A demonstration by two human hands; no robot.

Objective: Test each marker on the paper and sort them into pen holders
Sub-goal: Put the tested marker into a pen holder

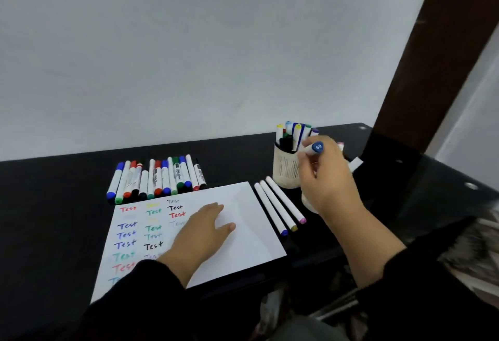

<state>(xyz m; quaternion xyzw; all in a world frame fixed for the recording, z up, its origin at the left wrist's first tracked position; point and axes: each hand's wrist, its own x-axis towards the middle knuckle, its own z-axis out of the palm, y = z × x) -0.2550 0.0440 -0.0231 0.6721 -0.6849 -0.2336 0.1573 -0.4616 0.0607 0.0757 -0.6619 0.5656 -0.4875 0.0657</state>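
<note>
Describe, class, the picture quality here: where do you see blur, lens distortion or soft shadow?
Head view: wide-angle lens tilts the table's far edge and slants the brown post; blur smears the lower right corner beside the right hand; the left hand casts only a soft shadow on the paper; lighting even, no glare.

A black table (54, 205) carries everything and serves as the landmark. Behind its far edge rises a plain pale grey wall (189, 43). At the table's right end a dark brown wooden post (421, 57) leans upward. Below the table's near right corner shows some patterned grey-and-white fabric (469, 249), blurred.
</note>
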